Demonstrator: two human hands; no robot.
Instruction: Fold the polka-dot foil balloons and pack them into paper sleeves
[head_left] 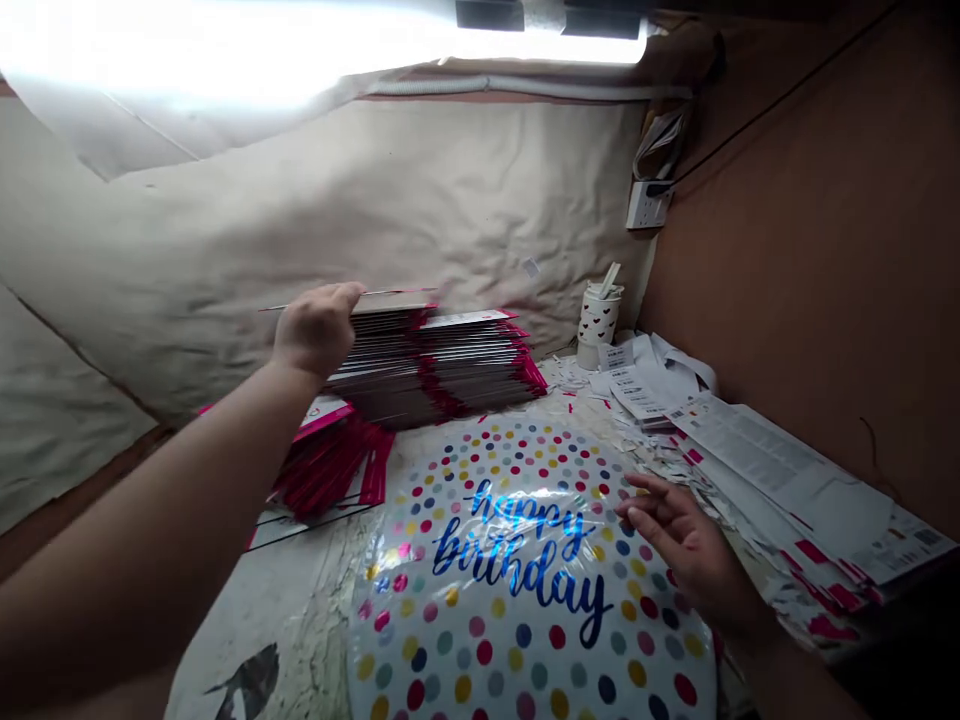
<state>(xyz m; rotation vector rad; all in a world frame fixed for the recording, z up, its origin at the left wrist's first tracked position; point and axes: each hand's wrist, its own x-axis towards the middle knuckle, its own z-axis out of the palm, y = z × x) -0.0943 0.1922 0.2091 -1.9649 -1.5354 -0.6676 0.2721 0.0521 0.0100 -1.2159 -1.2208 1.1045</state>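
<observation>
Head view, looking down at my own hands: my left grip (315,330) is closed, thumb and fingers pinching the edge of a thin flat packet (397,296) and holding it level just above a tall stack of pink-edged flat packets (450,365). My right grip (686,540) is open with the fingers spread, and it has hold of nothing. It sits at the right edge of a polka-dot "happy birthday" foil balloon (517,590) in clear plastic, though I cannot tell whether my fingertips touch it.

Taking that balloon as my mark, the tall stack stands just beyond it on the surface (277,610). A lower, looser pile of red-edged packets (330,470) lies beyond it to the left. Printed paper strips (780,480) are heaped to its right, with white slips (637,385) beyond them. Farther off, past the balloon's far right, a heart-patterned paper cup (598,320) stands by the wall.

As things lie, the tall stack is built up fairly evenly, while the left pile and the strips on the right sit loose. I cannot tell how many packets the left pile holds.
</observation>
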